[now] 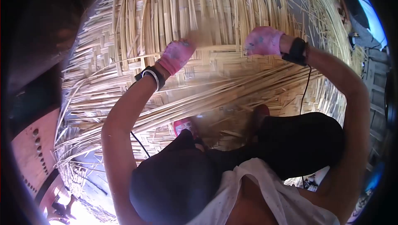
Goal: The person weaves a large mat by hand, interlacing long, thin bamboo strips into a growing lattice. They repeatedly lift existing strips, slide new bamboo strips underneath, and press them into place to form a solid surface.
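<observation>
Hands: 2, each in 1 pink glove.

Left hand (177,55): raised against the woven mat (232,65); fingers motion-blurred, so open or gripping cannot be told. 1 black-and-white wristband (151,75) just below the glove.

Right hand (263,41): curled into a fist, knuckles up, pressed to the same mat; whether a strip is inside the fist is hidden. 1 black wrist strap (297,51), 1 thin black cable (306,85) hanging from it.

Mat: 1, pale split bamboo, directly under and beyond both hands, filling the upper half of the view. 1 loose bundle of long strips (199,100) crosses it diagonally, between hands and knees.

Feet: 2 on the mat; the left one wears a red sandal (183,126).
</observation>
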`<control>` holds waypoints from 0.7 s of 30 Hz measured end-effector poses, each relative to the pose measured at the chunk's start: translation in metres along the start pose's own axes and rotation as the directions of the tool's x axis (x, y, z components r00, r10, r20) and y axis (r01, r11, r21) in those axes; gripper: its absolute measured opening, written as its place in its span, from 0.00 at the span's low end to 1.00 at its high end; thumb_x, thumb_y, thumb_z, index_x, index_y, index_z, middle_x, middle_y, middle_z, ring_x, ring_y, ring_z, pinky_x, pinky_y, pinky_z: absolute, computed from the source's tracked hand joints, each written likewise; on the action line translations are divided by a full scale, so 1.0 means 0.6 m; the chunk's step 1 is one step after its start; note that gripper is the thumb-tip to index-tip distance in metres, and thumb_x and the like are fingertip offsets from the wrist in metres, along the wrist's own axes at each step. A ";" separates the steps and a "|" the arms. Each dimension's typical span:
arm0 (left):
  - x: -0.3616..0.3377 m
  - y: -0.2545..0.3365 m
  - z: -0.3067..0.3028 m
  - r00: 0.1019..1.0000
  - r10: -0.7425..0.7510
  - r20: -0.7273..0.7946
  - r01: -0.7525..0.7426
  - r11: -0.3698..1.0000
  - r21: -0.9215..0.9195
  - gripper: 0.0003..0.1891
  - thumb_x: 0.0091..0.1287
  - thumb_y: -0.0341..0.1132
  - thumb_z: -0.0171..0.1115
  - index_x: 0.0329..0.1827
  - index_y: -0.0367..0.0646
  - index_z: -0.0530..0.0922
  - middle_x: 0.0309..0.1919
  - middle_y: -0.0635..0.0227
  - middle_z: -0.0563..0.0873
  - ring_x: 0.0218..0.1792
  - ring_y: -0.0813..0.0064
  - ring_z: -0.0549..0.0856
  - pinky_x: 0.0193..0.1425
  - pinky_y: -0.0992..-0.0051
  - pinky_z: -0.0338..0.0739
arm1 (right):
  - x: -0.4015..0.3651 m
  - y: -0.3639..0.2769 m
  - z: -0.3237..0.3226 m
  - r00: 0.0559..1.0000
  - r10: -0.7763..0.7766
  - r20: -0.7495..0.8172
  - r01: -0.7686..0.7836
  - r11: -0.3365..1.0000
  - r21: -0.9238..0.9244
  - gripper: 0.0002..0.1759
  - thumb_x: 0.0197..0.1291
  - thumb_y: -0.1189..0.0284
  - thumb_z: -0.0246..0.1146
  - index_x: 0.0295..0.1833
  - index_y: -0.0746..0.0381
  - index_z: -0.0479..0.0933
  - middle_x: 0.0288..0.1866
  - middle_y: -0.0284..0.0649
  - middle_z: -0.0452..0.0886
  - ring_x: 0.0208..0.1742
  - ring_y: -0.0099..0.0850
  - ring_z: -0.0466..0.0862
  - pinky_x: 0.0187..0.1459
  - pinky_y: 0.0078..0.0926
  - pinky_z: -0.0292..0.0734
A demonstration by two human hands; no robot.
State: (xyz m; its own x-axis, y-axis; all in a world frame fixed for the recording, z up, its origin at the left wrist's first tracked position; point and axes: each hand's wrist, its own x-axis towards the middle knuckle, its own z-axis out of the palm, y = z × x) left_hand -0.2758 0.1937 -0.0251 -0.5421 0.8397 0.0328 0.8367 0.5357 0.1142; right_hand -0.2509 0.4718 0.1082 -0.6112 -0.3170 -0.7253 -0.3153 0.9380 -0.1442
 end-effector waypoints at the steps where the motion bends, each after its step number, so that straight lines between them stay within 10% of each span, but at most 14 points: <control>1: 0.002 -0.001 -0.005 0.999 -0.032 -0.006 0.032 0.993 -0.113 0.12 0.56 0.25 0.51 0.44 0.39 0.71 0.28 0.54 0.81 0.27 0.56 0.83 0.28 0.63 0.79 | 0.008 -0.008 -0.013 0.999 -0.031 0.035 0.034 0.998 -0.059 0.13 0.54 0.59 0.62 0.35 0.57 0.83 0.32 0.41 0.83 0.34 0.39 0.82 0.40 0.34 0.77; 3: 0.011 -0.020 0.019 0.995 -0.064 0.073 0.084 0.946 -0.314 0.14 0.57 0.26 0.53 0.47 0.37 0.72 0.31 0.50 0.82 0.30 0.54 0.83 0.31 0.64 0.80 | 0.033 -0.012 -0.019 0.996 -0.058 0.070 0.069 0.983 -0.167 0.12 0.54 0.61 0.61 0.35 0.57 0.83 0.32 0.42 0.83 0.35 0.39 0.82 0.40 0.35 0.77; 6: 0.041 -0.028 -0.028 0.754 -0.131 0.644 0.654 0.248 -0.715 0.18 0.58 0.30 0.57 0.52 0.38 0.73 0.33 0.47 0.82 0.36 0.54 0.84 0.33 0.67 0.80 | 0.074 -0.020 -0.009 0.997 -0.025 0.078 0.037 0.986 -0.163 0.12 0.54 0.62 0.61 0.39 0.56 0.82 0.36 0.43 0.83 0.38 0.39 0.82 0.43 0.35 0.78; 7: 0.032 -0.034 -0.029 0.793 -0.087 0.603 0.609 0.079 -0.789 0.21 0.55 0.38 0.63 0.52 0.42 0.76 0.36 0.48 0.82 0.42 0.55 0.83 0.40 0.65 0.80 | 0.087 -0.020 -0.006 0.997 -0.004 0.071 0.014 0.990 -0.138 0.12 0.54 0.62 0.61 0.41 0.55 0.81 0.38 0.43 0.83 0.40 0.39 0.83 0.44 0.35 0.78; 11: 0.038 -0.033 -0.064 0.898 -0.044 0.437 0.296 0.795 -0.529 0.19 0.48 0.46 0.65 0.38 0.44 0.81 0.35 0.55 0.83 0.41 0.54 0.82 0.44 0.59 0.75 | 0.113 0.009 0.024 0.988 -0.005 -0.153 0.001 1.000 -0.023 0.14 0.54 0.63 0.60 0.44 0.56 0.80 0.41 0.43 0.82 0.42 0.41 0.82 0.46 0.35 0.77; 15: 0.039 -0.034 -0.036 0.936 -0.095 0.339 0.245 0.866 -0.435 0.13 0.54 0.42 0.59 0.36 0.43 0.79 0.31 0.54 0.82 0.36 0.52 0.82 0.42 0.58 0.75 | 0.103 0.066 0.044 0.955 0.252 -0.158 -0.192 0.928 0.318 0.15 0.53 0.64 0.61 0.45 0.59 0.80 0.42 0.44 0.82 0.42 0.43 0.81 0.47 0.34 0.76; 19: 0.031 -0.028 0.004 0.965 -0.059 0.256 0.170 0.883 -0.437 0.11 0.62 0.38 0.54 0.38 0.40 0.76 0.25 0.58 0.82 0.29 0.57 0.82 0.35 0.61 0.78 | 0.091 0.073 0.077 0.960 0.138 -0.243 -0.106 0.985 0.139 0.17 0.52 0.64 0.62 0.46 0.60 0.79 0.41 0.44 0.82 0.42 0.43 0.81 0.46 0.34 0.76; 21: 0.037 -0.045 0.010 0.842 -0.019 0.539 0.471 0.513 -0.717 0.09 0.60 0.36 0.56 0.36 0.39 0.76 0.23 0.61 0.80 0.24 0.66 0.80 0.26 0.68 0.77 | 0.098 0.055 0.100 0.950 0.058 -0.305 0.003 0.980 0.197 0.17 0.53 0.64 0.61 0.47 0.59 0.79 0.41 0.44 0.81 0.41 0.43 0.80 0.46 0.35 0.76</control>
State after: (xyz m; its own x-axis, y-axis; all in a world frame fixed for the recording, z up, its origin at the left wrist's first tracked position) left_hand -0.3102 0.1985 -0.0335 -0.4298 0.7452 -0.5100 0.1182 0.6063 0.7864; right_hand -0.2537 0.4925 0.0207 -0.8209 -0.2895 -0.4922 -0.1678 0.9462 -0.2767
